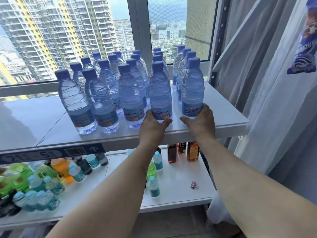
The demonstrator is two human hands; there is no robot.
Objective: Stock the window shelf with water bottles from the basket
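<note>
Several clear water bottles with blue caps stand in rows on the white window shelf [180, 133]. My left hand [152, 127] wraps the base of the front bottle [160, 93] in the second row from the right. My right hand [200, 122] wraps the base of the front bottle [193, 90] in the rightmost row. Both bottles stand upright on the shelf near its front edge. The basket is not in view.
A lower shelf [180, 191] carries green, orange, teal and amber drink bottles and a pink clip [194, 185]. A blue label strip [51, 152] runs along the upper shelf's front edge. A white curtain [274, 83] hangs right; the window is behind.
</note>
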